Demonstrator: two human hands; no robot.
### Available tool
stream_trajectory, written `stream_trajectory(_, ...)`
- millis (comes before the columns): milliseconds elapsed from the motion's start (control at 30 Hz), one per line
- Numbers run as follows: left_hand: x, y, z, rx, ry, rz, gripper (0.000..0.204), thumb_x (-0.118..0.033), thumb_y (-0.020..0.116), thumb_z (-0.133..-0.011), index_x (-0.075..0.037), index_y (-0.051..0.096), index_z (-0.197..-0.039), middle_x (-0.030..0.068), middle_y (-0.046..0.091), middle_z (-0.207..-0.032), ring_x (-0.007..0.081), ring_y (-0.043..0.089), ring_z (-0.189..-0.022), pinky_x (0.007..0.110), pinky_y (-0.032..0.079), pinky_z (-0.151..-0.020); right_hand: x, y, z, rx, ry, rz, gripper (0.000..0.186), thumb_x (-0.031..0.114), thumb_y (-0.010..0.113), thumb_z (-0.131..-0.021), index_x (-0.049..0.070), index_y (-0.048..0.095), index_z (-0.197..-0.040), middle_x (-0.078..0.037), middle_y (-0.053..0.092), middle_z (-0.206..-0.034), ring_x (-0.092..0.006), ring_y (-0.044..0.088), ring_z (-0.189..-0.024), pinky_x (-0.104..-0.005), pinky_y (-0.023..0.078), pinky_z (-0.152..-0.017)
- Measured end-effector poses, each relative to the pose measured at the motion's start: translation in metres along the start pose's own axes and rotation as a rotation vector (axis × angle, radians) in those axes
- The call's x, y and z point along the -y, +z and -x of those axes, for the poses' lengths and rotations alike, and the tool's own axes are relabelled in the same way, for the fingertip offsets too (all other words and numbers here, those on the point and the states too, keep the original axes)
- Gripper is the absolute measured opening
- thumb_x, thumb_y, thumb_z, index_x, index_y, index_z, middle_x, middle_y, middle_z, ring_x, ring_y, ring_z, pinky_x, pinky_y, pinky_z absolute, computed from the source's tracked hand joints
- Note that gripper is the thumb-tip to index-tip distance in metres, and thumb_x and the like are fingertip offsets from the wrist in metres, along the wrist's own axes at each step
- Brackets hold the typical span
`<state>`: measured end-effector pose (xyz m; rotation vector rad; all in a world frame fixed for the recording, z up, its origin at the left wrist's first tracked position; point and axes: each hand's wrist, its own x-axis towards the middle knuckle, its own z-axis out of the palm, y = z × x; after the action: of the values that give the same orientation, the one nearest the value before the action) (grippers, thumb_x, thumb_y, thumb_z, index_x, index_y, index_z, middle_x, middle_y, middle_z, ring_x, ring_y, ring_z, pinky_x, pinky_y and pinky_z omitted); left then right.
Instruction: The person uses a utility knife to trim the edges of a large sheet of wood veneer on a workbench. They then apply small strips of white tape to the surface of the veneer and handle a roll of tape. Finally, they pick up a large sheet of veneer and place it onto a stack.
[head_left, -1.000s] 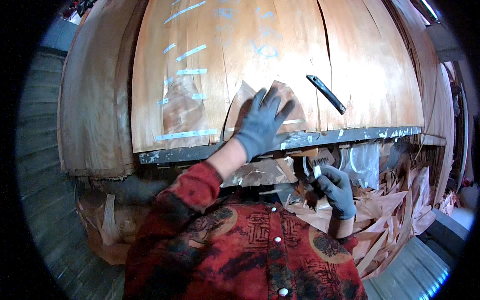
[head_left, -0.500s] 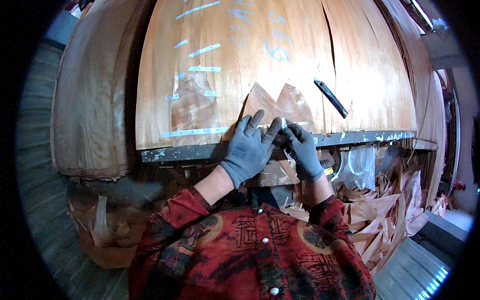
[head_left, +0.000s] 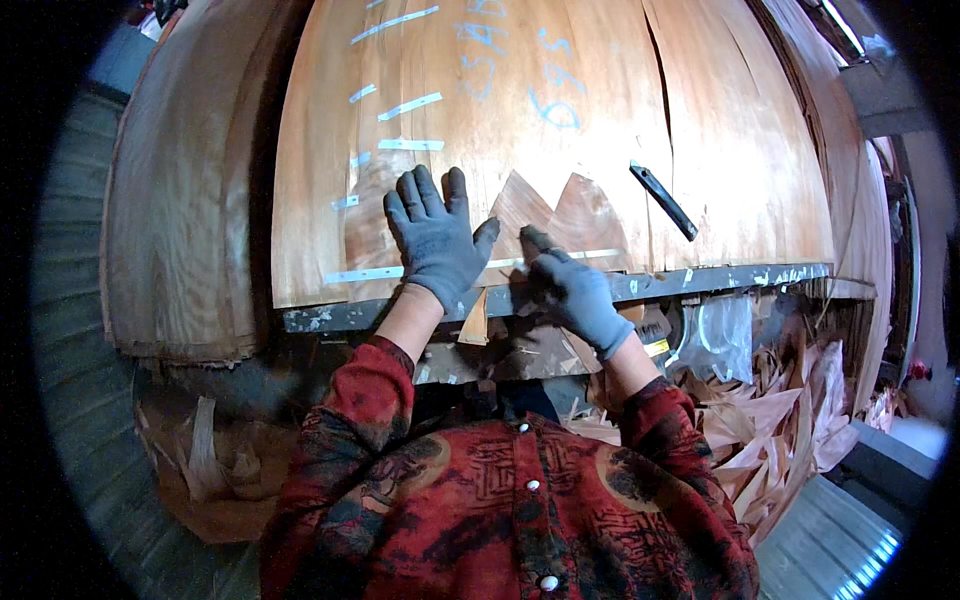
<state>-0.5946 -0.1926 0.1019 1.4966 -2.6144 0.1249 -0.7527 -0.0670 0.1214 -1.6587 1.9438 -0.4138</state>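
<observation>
My left hand (head_left: 432,240), in a grey glove, lies flat with fingers spread on a wood veneer sheet (head_left: 600,130), over a darker patch near its front edge. It partly covers a pale tape strip (head_left: 360,275). My gloved right hand (head_left: 575,290) is at the same edge, its upper fingers reaching left onto the veneer; the lower fingers are dark and smeared. Beyond them are two pointed darker veneer pieces (head_left: 588,215), with another pale tape strip (head_left: 600,254) along their base. A narrow veneer scrap (head_left: 475,318) hangs over the edge between my hands.
A black, slim utility knife (head_left: 663,200) lies on the veneer at right. Several short tape pieces (head_left: 410,106) cross the sheet at left. A dark metal edge (head_left: 740,276) runs along the front. Veneer scraps (head_left: 760,430) heap below right; another veneer stack (head_left: 190,200) stands left.
My left hand has moved left and now lies flat. My right hand, earlier pinching a small white piece, has shifted slightly left and down. The hanging veneer scrap now shows between them.
</observation>
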Motion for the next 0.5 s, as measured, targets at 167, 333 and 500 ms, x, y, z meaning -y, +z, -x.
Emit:
stream_trajectory(167, 0.002, -0.004, -0.002, 0.046, 0.007, 0.014, 0.076, -0.055, 0.047, -0.082, -0.006, 0.032, -0.137, 0.0316, 0.026, -0.138, 0.0444, 0.022, -0.129, 0.059, 0.010, -0.103, -0.004, -0.005, -0.009, -0.158, 0.045, -0.053, 0.019, 0.007, 0.056, -0.075, 0.010, 0.055, -0.094, -0.013, 0.056, -0.117, -0.0364, 0.061, -0.081, -0.0393, 0.049, -0.063)
stream_trajectory(333, -0.005, -0.005, -0.001, 0.046, 0.001, -0.004, 0.073, -0.053, 0.045, -0.083, -0.005, 0.033, -0.137, 0.0311, 0.027, -0.138, 0.0447, 0.022, -0.128, 0.059, 0.010, -0.102, 0.003, 0.003, -0.017, 0.020, 0.077, 0.254, 0.027, 0.006, 0.054, -0.077, 0.014, 0.053, -0.103, -0.012, 0.056, -0.116, -0.0342, 0.062, -0.079, -0.0409, 0.050, -0.062)
stream_trajectory(500, -0.011, -0.007, 0.000, 0.038, 0.019, 0.017, 0.071, -0.052, 0.044, -0.085, -0.003, 0.034, -0.136, 0.0254, 0.028, -0.140, 0.0430, 0.022, -0.129, 0.059, 0.011, -0.103, -0.004, 0.003, -0.018, 0.007, 0.000, 0.259, 0.037, 0.003, 0.053, -0.076, 0.016, 0.052, -0.111, -0.012, 0.058, -0.110, -0.0303, 0.064, -0.078, -0.0392, 0.051, -0.063)
